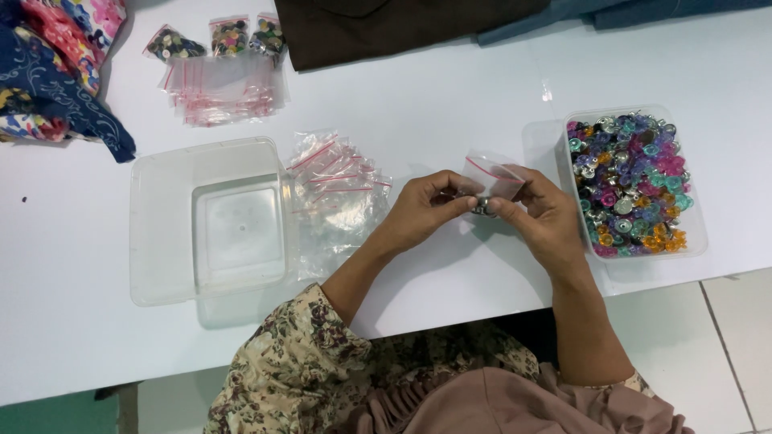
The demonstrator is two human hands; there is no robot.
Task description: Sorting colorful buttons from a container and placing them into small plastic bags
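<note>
Both hands pinch a small clear zip bag (492, 178); empty bags (336, 189) lie left, filled bags (229, 36) beyond.

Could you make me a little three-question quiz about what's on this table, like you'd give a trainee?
1. True or false: the clear tub on the person's left side is full of colourful pieces.
2. What do the left hand and right hand hold up between them?
A. a small clear zip bag
B. a pair of scissors
C. a spool of thread
3. Fill in: the clear container of colourful pieces stands nearest the ____ hand.

Key
1. False: it is empty.
2. A: a small clear zip bag with a red strip, pinched by both hands, with a few small pieces at its lower end.
3. right
</note>
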